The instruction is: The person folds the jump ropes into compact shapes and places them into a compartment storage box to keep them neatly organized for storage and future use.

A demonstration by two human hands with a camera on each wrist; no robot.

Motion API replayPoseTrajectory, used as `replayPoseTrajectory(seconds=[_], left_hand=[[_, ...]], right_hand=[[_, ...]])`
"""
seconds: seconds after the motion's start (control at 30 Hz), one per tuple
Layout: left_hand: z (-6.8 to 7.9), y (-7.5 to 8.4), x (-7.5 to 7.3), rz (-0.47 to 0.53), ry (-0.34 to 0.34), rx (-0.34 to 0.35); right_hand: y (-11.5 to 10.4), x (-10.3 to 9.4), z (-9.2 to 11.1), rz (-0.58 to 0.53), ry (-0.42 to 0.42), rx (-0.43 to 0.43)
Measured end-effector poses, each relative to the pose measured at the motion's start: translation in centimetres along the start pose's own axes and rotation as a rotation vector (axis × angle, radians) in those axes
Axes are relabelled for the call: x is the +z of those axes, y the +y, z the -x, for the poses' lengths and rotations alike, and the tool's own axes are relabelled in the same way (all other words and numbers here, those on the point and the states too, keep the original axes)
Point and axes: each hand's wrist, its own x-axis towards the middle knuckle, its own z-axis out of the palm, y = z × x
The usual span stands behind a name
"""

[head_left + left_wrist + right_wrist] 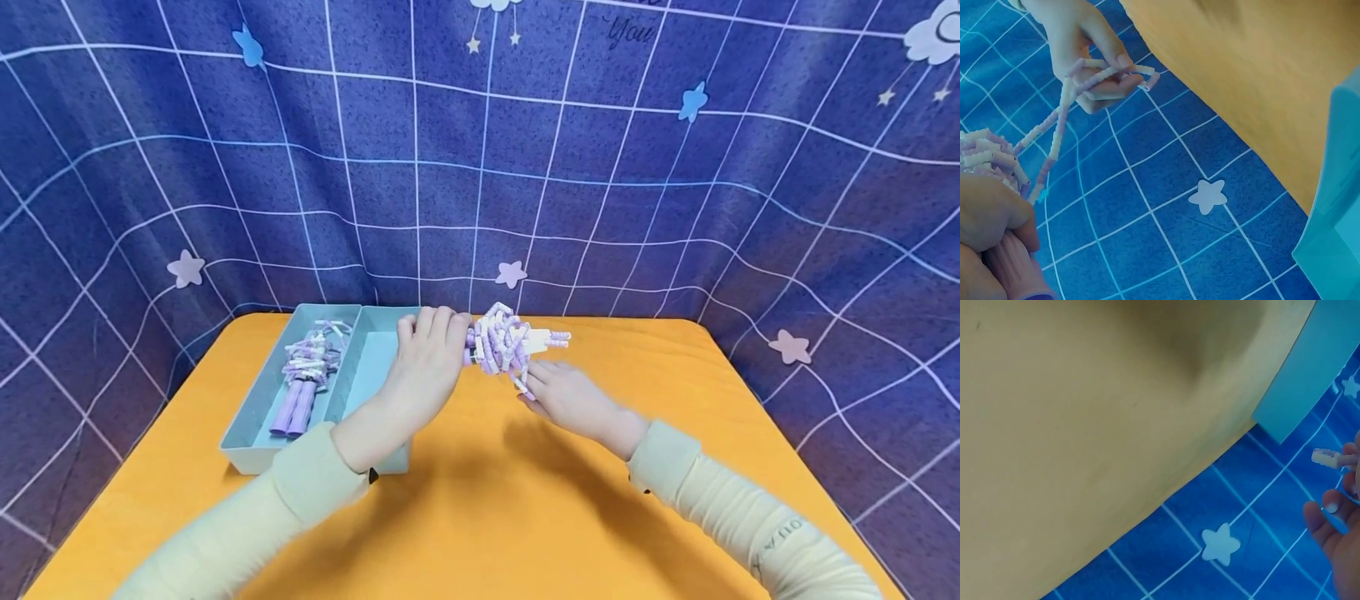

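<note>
My left hand (431, 358) grips the purple handles (1016, 265) of a beaded jump rope (501, 337), held up above the table. Its purple and white beaded cord is bunched beside that hand. To the right, my right hand (570, 400) pinches a beaded strand (1060, 125) between thumb and fingers, drawn out from the bundle; the left wrist view shows this grip. Another purple and white jump rope (311, 358) lies bundled in the left compartment of a light blue box (247, 461), handles toward me. In the right wrist view the right hand is mostly cut off.
The two-compartment box stands at the left of the orange table (480, 533), partly behind my left forearm. A blue curtain (450, 167) with a grid pattern and stars hangs behind the table and along both sides.
</note>
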Motion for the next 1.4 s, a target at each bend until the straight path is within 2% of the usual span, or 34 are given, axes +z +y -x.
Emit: replayPoseTrajectory(seconds=[0.27,0.5,0.63,0.8,1.03,1.13,1.33,1.4], left_hand=[[-0.4,-0.1,0.2,-0.046,0.018,-0.047],[-0.5,-0.7,1.0,-0.102,0.072,-0.1],[-0.4,-1.0,1.5,-0.128,0.041,-0.119],[-0.3,-1.3,2.1,-0.188,-0.009,-0.144],[0.0,-1.5,2.6,-0.237,0.003,-0.159],[0.1,-1.6,2.7,-0.236,-0.018,-0.155],[0.1,-1.1,2.7,-0.245,-0.139,-0.134],[0.1,-0.8,2.6,-0.251,-0.146,-0.115]], right_hand=[[-2.4,-0.6,-0.1,-0.015,-0.028,0.006],[-4.1,-1.7,0.0,-0.046,-0.073,0.06],[-4.8,-2.8,-0.1,-0.016,-0.067,0.056],[-5.5,-4.5,-0.6,0.081,-0.018,-0.006],[-5.6,-7.7,-1.8,0.3,-0.007,-0.1],[-5.3,-9.2,-2.3,0.329,0.019,-0.134],[-4.5,-11.8,-3.1,0.335,0.06,-0.206],[-4.2,-12.7,-3.4,0.351,0.08,-0.226]])
